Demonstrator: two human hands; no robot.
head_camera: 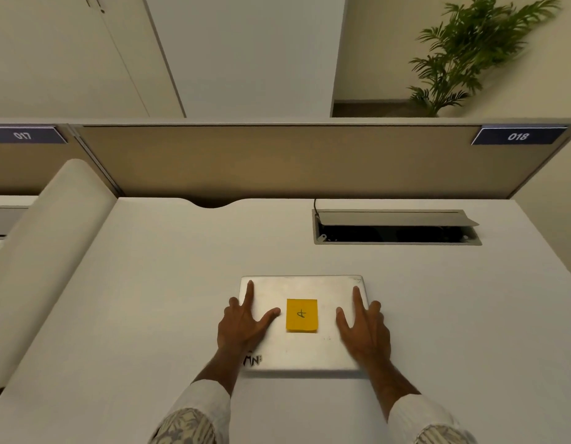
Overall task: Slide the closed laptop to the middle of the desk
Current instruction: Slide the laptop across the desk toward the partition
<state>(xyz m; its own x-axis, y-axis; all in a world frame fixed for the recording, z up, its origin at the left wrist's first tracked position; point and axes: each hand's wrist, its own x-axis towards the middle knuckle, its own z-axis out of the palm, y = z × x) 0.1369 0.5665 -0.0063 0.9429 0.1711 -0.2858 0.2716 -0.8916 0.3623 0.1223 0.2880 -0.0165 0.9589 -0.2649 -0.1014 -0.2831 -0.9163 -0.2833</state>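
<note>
A closed silver laptop [301,347] lies flat on the white desk [149,299], near the front and roughly central. A yellow sticky note [301,315] sits in the middle of its lid. My left hand [242,322] lies flat on the lid's left side, fingers spread, with the outer fingers over the left edge. On the lid's right side rests my right hand [364,328], also flat and spread, its outer fingers at the right edge. Neither hand grips anything.
An open cable hatch [396,227] with a raised flap is set into the desk at the back right. A beige partition [277,161] runs along the back edge. A white rounded divider [47,245] borders the left side. A plant [470,52] stands behind.
</note>
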